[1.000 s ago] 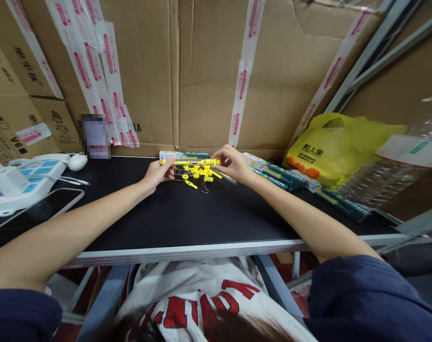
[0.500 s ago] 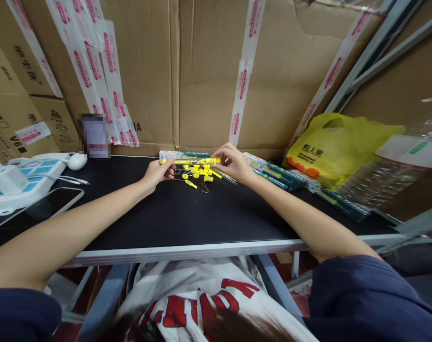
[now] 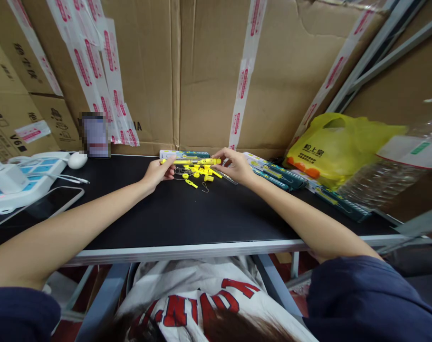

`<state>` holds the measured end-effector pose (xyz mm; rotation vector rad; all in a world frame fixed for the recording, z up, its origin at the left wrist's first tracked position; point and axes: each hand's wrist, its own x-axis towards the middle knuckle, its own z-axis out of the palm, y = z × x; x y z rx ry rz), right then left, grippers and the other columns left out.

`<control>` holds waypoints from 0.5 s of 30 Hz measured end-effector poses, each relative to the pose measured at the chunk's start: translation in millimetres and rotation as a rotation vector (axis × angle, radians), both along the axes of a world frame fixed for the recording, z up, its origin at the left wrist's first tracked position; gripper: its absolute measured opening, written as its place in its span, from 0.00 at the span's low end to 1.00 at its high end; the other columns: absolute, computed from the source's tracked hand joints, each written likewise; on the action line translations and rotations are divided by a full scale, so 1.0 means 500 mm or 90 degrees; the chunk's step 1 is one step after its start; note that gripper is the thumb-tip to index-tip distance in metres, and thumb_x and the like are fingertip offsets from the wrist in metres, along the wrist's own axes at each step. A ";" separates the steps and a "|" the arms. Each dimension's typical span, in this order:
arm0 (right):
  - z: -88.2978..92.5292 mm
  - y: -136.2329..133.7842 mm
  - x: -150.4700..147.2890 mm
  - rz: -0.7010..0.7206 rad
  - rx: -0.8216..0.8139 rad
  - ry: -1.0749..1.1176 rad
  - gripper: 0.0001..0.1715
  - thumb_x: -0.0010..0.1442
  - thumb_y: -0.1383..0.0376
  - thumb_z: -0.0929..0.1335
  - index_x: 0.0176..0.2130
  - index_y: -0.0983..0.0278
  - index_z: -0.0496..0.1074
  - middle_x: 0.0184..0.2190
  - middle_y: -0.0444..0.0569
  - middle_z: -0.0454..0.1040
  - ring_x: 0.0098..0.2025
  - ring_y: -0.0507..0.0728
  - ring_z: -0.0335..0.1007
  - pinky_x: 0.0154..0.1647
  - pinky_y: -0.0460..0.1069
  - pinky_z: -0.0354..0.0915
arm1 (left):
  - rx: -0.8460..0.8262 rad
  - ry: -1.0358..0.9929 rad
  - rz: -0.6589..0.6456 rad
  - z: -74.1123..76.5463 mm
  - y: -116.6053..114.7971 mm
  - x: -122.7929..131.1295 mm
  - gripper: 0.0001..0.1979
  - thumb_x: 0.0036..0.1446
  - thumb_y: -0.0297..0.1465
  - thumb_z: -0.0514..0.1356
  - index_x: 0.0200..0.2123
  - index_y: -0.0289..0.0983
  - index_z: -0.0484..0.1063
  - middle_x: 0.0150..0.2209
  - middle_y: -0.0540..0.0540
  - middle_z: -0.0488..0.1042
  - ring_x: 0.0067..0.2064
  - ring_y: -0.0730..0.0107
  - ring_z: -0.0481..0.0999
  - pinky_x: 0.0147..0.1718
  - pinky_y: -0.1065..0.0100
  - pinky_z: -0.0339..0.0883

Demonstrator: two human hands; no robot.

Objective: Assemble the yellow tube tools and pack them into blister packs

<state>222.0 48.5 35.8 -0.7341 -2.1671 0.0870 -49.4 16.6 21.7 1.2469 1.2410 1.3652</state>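
A slim yellow pen-like tool (image 3: 190, 162) is held level above the black tabletop. My left hand (image 3: 156, 174) is closed around its left end, thumb on top. At the other end, my right hand (image 3: 234, 165) pinches the tip between thumb and fingers. Just below the tool lies a pile of small yellow plastic parts (image 3: 208, 178), with thin wire pieces among them. A single yellow piece (image 3: 191, 184) and a bent wire clip (image 3: 205, 187) lie nearer to me. Thin metal rods (image 3: 230, 179) rest beside my right hand, partly hidden by it.
Printed boxes (image 3: 273, 172) lie to the right, by a yellow plastic bag (image 3: 330, 147) and a large clear bottle (image 3: 390, 166). On the left are a white power strip (image 3: 41, 187), cables and a phone (image 3: 33, 211). Cardboard (image 3: 208, 71) walls the back.
Both hands stay at nearly the same place on the tool. The fingers of my right hand have shifted slightly at its right end.
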 end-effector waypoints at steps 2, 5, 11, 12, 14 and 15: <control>-0.002 0.000 0.000 0.003 0.005 -0.003 0.13 0.58 0.57 0.71 0.40 0.62 0.72 0.39 0.49 0.76 0.33 0.52 0.69 0.31 0.50 0.68 | 0.012 0.004 -0.002 -0.002 -0.001 0.002 0.22 0.55 0.48 0.64 0.25 0.34 0.68 0.19 0.52 0.69 0.19 0.79 0.69 0.25 0.74 0.71; -0.005 0.003 -0.001 0.013 0.012 -0.008 0.14 0.58 0.56 0.71 0.40 0.62 0.72 0.38 0.50 0.76 0.33 0.52 0.69 0.32 0.50 0.68 | 0.023 0.011 -0.004 -0.005 -0.001 0.004 0.22 0.59 0.49 0.60 0.26 0.35 0.65 0.18 0.52 0.69 0.18 0.78 0.69 0.24 0.73 0.71; -0.007 0.001 -0.002 0.015 0.011 -0.005 0.13 0.59 0.57 0.71 0.42 0.61 0.72 0.39 0.49 0.74 0.35 0.53 0.68 0.32 0.50 0.68 | 0.012 0.028 -0.004 -0.004 -0.006 0.009 0.21 0.63 0.48 0.55 0.27 0.37 0.61 0.17 0.52 0.69 0.18 0.78 0.69 0.23 0.74 0.70; -0.006 -0.002 -0.002 0.021 0.020 0.001 0.13 0.60 0.57 0.71 0.42 0.61 0.72 0.40 0.49 0.73 0.35 0.53 0.68 0.32 0.50 0.68 | 0.010 0.026 -0.004 -0.004 -0.006 0.010 0.21 0.64 0.48 0.55 0.27 0.37 0.61 0.17 0.52 0.69 0.17 0.78 0.69 0.23 0.74 0.70; -0.004 -0.006 -0.002 0.027 0.041 0.015 0.13 0.60 0.57 0.71 0.43 0.60 0.73 0.41 0.49 0.70 0.35 0.52 0.67 0.32 0.49 0.67 | 0.009 0.019 -0.002 -0.005 -0.006 0.011 0.21 0.63 0.48 0.55 0.27 0.37 0.61 0.16 0.53 0.68 0.17 0.78 0.69 0.23 0.74 0.70; -0.003 -0.009 -0.002 0.024 0.049 0.021 0.13 0.60 0.57 0.71 0.43 0.60 0.73 0.41 0.49 0.69 0.34 0.52 0.66 0.31 0.49 0.67 | 0.010 0.015 -0.001 -0.005 -0.005 0.011 0.22 0.63 0.48 0.56 0.27 0.37 0.61 0.16 0.53 0.68 0.17 0.78 0.68 0.23 0.74 0.70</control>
